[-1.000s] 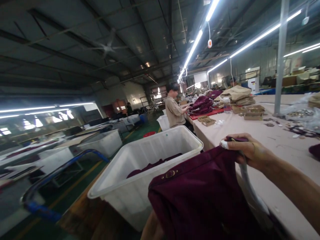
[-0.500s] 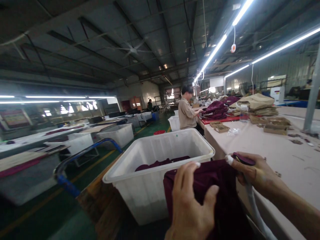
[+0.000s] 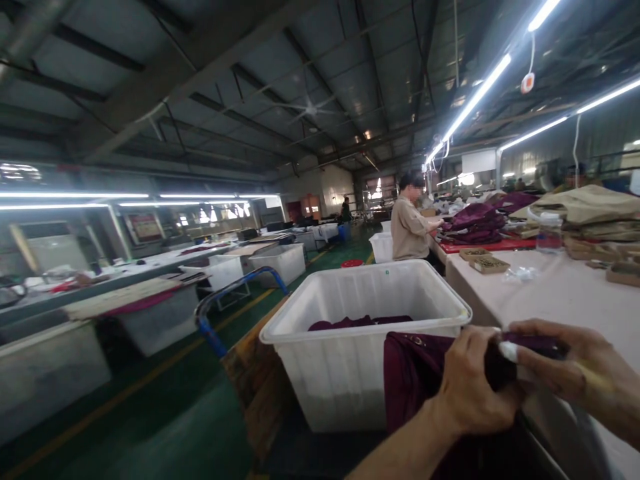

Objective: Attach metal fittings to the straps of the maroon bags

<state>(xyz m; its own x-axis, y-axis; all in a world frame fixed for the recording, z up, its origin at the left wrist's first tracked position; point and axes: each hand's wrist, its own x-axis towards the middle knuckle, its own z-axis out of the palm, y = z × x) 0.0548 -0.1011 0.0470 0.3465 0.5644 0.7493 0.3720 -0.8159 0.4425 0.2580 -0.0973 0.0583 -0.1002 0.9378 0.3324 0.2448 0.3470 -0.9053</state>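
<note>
A dark maroon fabric piece (image 3: 413,377) with a small gold metal fitting hangs over the near edge of the long table (image 3: 560,293). My left hand (image 3: 473,390) is closed on its upper edge, fingers wrapped round the cloth. My right hand (image 3: 567,367), with a white wrap on one fingertip, pinches the same edge from the right, the two hands touching. A white plastic bin (image 3: 350,353) stands just left of the fabric, with more maroon pieces (image 3: 360,323) lying in its bottom.
A person in a beige shirt (image 3: 407,228) works at the far end of the table beside a maroon pile (image 3: 473,223). Tan fabric stacks (image 3: 585,207) and small boxes lie on the table. A blue-handled cart (image 3: 235,300), other bins and tables fill the left.
My left hand has moved right and up along the maroon fabric to meet my right hand. The view has swung left, so the bin and fabric sit further right.
</note>
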